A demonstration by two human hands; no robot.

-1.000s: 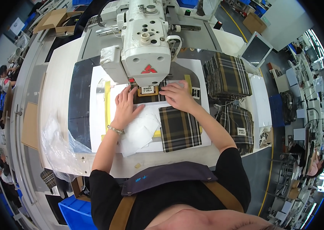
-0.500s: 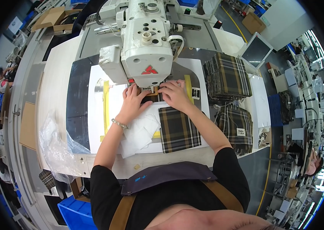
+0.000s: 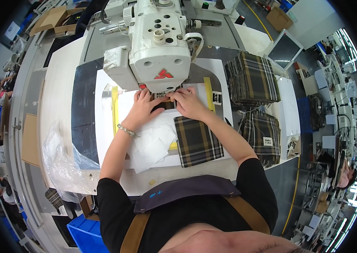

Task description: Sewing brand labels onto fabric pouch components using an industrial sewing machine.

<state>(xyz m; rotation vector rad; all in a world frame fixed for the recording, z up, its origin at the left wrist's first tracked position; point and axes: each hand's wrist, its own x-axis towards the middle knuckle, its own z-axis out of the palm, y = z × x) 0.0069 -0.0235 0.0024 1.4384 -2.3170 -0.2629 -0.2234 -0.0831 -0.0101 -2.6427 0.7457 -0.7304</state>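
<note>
My left hand [image 3: 144, 109] lies under the sewing machine head [image 3: 160, 59], fingers spread and its index fingertip at the lower edge of a small woven label [image 3: 161, 94]. The label rests on dark plaid fabric [image 3: 169, 105], mostly covered by my hands. From the other side my right hand [image 3: 191, 104] comes in, fingers bent and drawn together at the label's lower right corner; what is between them is hidden. Below my hands are loose white paper sheets [image 3: 149, 145] and, beside them, a plaid fabric panel [image 3: 198, 141].
Yellow strips [image 3: 115, 110] flank the work. To the right stand a tall stack of plaid panels [image 3: 252, 80] and a lower labelled pile [image 3: 260, 137]. A screen [image 3: 285, 49] stands behind them. Clear plastic film [image 3: 62, 162] lies left; a blue crate [image 3: 86, 234] sits below.
My hands have drawn closer together at the label. A tan edge piece seen around the label before is now largely covered by my fingers. The whole view has shifted slightly.
</note>
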